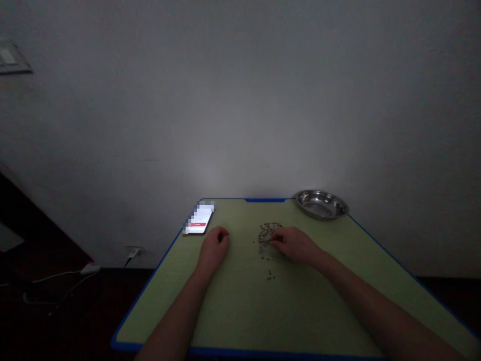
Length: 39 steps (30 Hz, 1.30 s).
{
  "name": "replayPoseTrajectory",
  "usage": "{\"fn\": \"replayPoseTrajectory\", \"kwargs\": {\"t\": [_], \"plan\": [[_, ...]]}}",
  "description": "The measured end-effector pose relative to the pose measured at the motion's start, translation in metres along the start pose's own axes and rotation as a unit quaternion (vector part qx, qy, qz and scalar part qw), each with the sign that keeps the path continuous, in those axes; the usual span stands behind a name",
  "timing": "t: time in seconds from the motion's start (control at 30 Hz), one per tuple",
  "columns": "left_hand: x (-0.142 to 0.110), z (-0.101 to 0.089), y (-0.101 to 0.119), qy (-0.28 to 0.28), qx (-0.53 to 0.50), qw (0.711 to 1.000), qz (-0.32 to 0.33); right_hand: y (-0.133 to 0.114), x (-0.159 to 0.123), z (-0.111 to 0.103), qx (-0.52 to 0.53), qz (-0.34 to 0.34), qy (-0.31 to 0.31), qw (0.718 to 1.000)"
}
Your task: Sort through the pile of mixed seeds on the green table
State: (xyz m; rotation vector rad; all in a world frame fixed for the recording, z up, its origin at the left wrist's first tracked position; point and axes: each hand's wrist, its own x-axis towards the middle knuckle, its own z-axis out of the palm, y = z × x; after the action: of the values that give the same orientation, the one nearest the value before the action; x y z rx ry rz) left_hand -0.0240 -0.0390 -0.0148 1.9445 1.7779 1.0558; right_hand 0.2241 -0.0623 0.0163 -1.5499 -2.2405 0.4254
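Observation:
A loose cluster of small dark grains or beads (265, 232) lies on the table, and their exact kind is too small to tell. My right hand (295, 244) is at the right side of this cluster, thumb and fingertips pinched together low over it. Whatever is in the pinch is too small to make out. Below the fingertips a faint greyish, see-through patch (267, 251) shows on the tabletop. My left hand (215, 248) rests left of the cluster with its fingers curled closed; the inside of the curl is dark and hidden. A few stray grains (269, 276) lie nearer to me.
The light green table (240, 311) has a blue edge and stands against a grey wall (240, 100). A phone (199, 219) with a lit screen lies at the back left. A shallow metal bowl (322, 204) sits at the back right corner. Cables (75, 291) run along the floor at left.

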Motion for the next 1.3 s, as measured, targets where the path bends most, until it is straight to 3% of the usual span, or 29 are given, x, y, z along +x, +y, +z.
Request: {"fn": "replayPoseTrajectory", "kwargs": {"t": [0.67, 1.03, 1.3], "plan": [[0.000, 0.000, 0.001, -0.003, -0.005, 1.000, -0.003, 0.008, -0.013, 0.002, 0.002, -0.010, -0.008, 1.000], [0.001, 0.001, 0.000, 0.006, -0.003, 1.000, 0.003, -0.009, -0.011, 0.009, -0.003, -0.071, -0.004, 0.997], [0.002, 0.001, 0.001, 0.006, 0.004, 1.000, 0.000, -0.021, -0.019, 0.009, 0.016, -0.139, -0.072, 0.987]]}}
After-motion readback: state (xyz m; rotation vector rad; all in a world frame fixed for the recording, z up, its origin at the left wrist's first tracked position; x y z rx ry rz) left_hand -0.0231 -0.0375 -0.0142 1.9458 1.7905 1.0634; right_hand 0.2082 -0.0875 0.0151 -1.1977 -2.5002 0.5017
